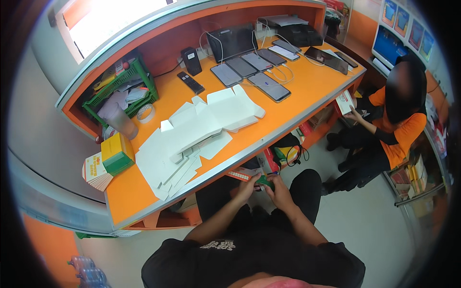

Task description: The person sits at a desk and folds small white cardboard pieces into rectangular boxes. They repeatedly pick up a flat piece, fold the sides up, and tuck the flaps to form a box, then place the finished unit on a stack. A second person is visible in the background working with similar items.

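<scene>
- Orange desk (120, 201), metal edge: spans left to centre, beyond the lap.
- Co-worker (403, 129): far right, orange top, holds a small white box (344, 102) up near the desk's right end. Clear of the person's own hands.
- Flattened white cartons (187, 129): overlapping pile, left-middle of desk, near end close to the metal edge. Neither hand on them.
- Green basket (116, 80): far left, papers inside.
- Phones (270, 87): group at far middle, some with white cables; well apart from the hands.
- Yellow-and-green box (117, 153): left end of desk. Fanned white stack (96, 168) just beside it, on its near left.
- Left hand (247, 188): over the lap, just near of the desk edge. Fingers curled nearly closed, thumb tip on the small green piece.
- Right hand (280, 191): level with the left, fingers bent in, pinching the piece from its right. Grip detail too small to tell.
- Red strip (238, 176) with white marks: left of the left hand's fingertips, long axis roughly left-right, right end dipping near. Can't tell if gripped or just touching.
- Small green piece (264, 181): key relation. Sits between the two sets of fingertips: right of the left's, left of the right's. Neither hand clearly nearer. Fingers hide its ends; long axis unclear.
</scene>
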Tool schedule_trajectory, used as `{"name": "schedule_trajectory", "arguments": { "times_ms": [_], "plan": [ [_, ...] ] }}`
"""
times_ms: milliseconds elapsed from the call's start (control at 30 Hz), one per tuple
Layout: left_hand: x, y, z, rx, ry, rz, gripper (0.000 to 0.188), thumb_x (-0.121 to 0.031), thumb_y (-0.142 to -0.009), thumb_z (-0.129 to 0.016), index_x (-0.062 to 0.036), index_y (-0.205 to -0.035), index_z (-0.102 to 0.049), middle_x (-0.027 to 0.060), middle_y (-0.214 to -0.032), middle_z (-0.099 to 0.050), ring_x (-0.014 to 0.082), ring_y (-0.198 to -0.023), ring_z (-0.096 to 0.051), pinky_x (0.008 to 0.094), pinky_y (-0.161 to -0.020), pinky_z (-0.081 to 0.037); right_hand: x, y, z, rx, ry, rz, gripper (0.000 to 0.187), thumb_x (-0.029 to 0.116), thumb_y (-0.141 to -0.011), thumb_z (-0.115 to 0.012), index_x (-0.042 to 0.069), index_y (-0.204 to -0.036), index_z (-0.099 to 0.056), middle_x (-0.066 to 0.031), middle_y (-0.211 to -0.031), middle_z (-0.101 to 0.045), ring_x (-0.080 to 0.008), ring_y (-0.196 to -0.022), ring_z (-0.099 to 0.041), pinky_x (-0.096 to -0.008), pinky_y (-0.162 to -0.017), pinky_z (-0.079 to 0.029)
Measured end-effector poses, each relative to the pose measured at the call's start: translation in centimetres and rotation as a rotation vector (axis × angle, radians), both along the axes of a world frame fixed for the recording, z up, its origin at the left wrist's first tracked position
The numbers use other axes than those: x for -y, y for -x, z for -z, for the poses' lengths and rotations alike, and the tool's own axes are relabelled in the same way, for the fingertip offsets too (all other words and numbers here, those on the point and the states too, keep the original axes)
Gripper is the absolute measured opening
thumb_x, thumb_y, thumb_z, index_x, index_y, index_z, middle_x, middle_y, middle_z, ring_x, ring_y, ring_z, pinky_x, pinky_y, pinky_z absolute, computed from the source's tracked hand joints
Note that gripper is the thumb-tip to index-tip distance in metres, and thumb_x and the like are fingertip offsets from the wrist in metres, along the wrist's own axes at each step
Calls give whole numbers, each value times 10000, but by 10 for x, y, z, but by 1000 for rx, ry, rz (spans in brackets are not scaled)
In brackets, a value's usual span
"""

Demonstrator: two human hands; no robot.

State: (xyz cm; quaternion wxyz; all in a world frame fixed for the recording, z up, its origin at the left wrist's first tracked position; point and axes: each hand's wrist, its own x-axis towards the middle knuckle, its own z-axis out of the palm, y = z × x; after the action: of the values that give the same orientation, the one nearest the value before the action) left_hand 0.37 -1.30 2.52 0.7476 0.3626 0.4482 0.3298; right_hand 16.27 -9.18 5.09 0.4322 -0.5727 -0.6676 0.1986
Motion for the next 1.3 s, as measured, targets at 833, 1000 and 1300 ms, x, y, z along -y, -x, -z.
{"name": "schedule_trajectory", "arguments": {
  "times_ms": [833, 1000, 1300],
  "plan": [
    [46, 3, -6, -361, -720, -175, 193, -203, -898, -740, -46, -1011, -755, 41, -895, -742, 89, -823, -654, 264, -746, -514, -5, 12, -18, -338, 93, 125, 136, 75, -886, -692, -21, -982, -706, -127, -1109, -683, -182, -932, -675, -289, -820, -523],
    [44, 4, -14, -296, -690, -203, 208, -202, -886, -751, -34, -1008, -753, 40, -888, -740, 90, -800, -650, 258, -732, -511, -7, 16, -25, -317, 123, 123, 140, 73, -893, -690, -26, -990, -707, -121, -1115, -688, -180, -940, -683, -288, -824, -533],
    [33, 5, -12, -55, -420, -127, 274, -157, -916, -716, 42, -1105, -703, 106, -1050, -723, 123, -955, -662, 254, -872, -517, -5, 20, -21, -329, 143, 143, 153, 79, -896, -696, -26, -1006, -718, -118, -1112, -707, -147, -898, -673, -258, -791, -521]
  ]
}}
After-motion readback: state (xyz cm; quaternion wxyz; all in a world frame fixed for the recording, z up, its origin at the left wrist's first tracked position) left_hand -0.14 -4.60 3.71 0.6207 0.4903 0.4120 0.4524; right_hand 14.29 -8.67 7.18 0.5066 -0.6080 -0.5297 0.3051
